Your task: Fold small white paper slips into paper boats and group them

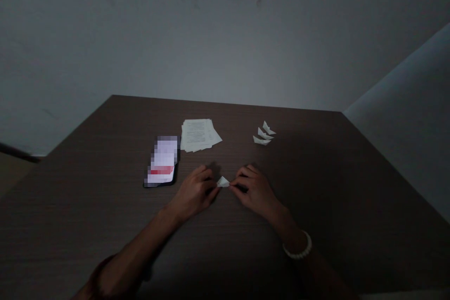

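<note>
My left hand [195,192] and my right hand [255,191] meet above the dark wood table [225,248], pinching a small piece of folded white paper [222,182] between their fingertips. Part of the paper is hidden by my fingers. Left of my left hand lies a smartphone [162,161] with a pixelated screen. Beyond my hands is a loose stack of printed paper sheets [200,135]. Three small folded paper boats [263,133] lie together at the far right, out of reach of my fingertips' current spot.
A white beaded bracelet [297,246] circles my right wrist. The table's far edge meets a grey wall [225,33], and a pale wall surface [404,103] rises at the right. A dark object [17,152] pokes in at the left.
</note>
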Demonstrator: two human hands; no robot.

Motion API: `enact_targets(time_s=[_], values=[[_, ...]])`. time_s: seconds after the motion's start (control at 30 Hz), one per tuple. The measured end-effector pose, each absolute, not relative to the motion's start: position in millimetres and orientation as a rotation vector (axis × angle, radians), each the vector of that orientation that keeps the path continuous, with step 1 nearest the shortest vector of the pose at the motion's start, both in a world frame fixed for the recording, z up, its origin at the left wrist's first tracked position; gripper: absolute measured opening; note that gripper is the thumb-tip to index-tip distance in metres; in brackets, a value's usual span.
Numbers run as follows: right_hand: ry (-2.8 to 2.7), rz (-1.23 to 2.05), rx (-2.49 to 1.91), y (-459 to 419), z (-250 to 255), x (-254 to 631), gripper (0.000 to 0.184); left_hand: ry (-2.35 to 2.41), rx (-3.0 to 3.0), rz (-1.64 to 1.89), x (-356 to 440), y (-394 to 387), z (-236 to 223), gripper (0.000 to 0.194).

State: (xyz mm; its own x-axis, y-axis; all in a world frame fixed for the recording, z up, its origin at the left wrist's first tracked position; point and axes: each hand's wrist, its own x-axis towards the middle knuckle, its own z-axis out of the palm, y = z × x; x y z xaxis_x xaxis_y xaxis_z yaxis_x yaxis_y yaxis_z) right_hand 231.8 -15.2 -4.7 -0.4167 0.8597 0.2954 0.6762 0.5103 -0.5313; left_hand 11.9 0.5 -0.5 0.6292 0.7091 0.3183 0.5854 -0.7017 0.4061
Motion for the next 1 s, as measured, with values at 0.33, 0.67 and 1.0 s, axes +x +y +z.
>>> enact_targets(time_s=[0.33,0.67,1.0], values=[[-2.181,0.496,-1.219,-14.8,-7.8,233.2,0.003,1.058,2.485,0.697,9.4,1.8,-1.3,0.018],[-2.223,0.493,-1.241,-13.8,-7.6,233.8,0.007,0.959,2.497,0.596,3.0,3.6,5.6,0.021],[-2.205,0.51,-1.233,-15.6,-1.8,230.0,0.011,0.946,2.406,0.627,9.7,3.0,4.7,0.018]])
